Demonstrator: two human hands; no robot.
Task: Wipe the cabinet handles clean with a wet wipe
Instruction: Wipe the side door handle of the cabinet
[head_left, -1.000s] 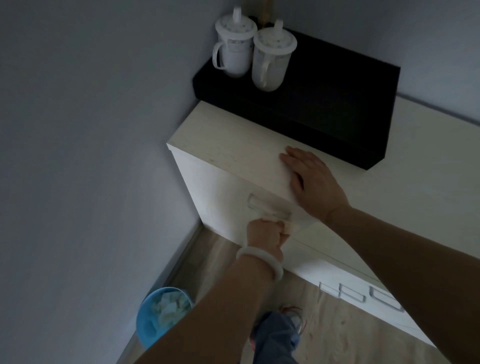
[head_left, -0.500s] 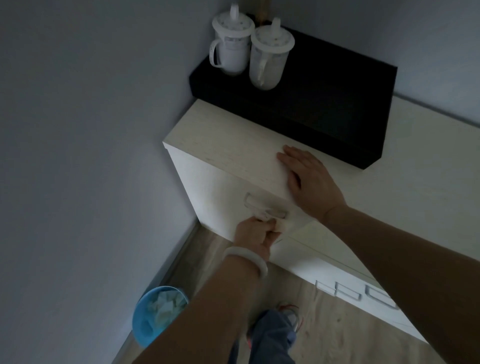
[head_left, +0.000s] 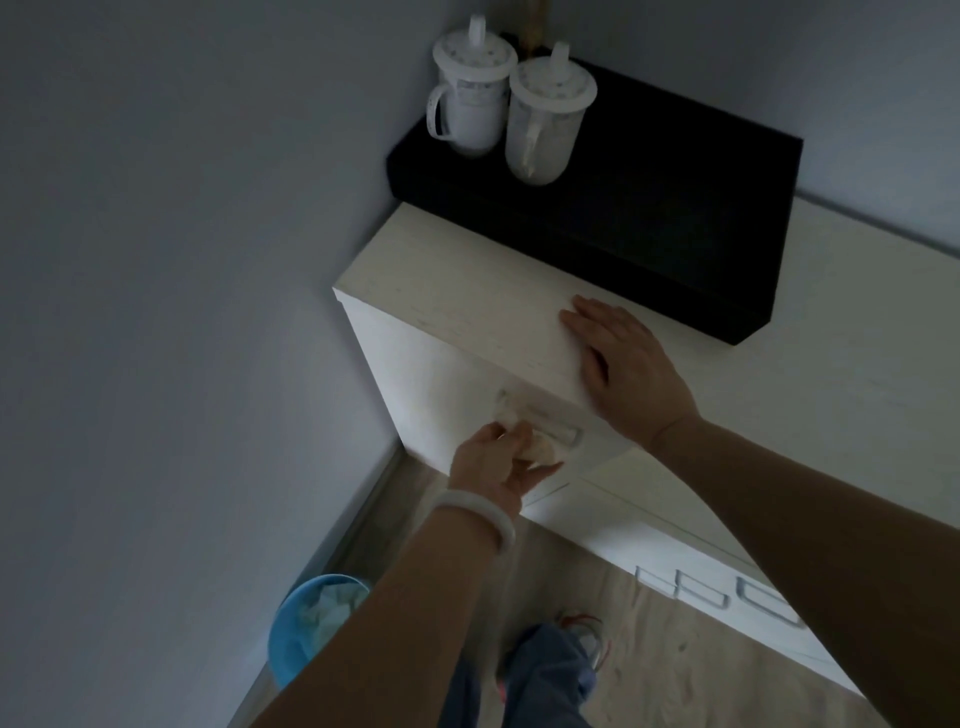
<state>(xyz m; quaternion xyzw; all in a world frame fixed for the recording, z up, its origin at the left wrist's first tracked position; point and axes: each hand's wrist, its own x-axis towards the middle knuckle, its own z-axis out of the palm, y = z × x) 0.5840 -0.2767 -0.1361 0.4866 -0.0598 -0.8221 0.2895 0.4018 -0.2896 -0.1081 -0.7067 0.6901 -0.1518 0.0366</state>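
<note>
From the head view, your left hand (head_left: 496, 462) pinches a crumpled wet wipe (head_left: 540, 448) and presses it against the handle (head_left: 545, 421) on the cabinet (head_left: 415, 374) front, just below the top left corner of the cabinet. The handle is blurred, so its left end is hard to see. On the wrist of this hand you wear a white bracelet (head_left: 480, 514). Your right hand (head_left: 626, 371) lies flat, with straight fingers, on the front edge of the cabinet top, directly above the handle. Lower on the cabinet front, near the right side, there are more handles (head_left: 727, 597). At the back left corner of the cabinet top a black box (head_left: 675, 208) carries two white cups (head_left: 511, 104) with lids, touching each other. On the floor (head_left: 675, 649), beside the wall, stands a blue bin (head_left: 306, 623) with crumpled wipes inside.
</note>
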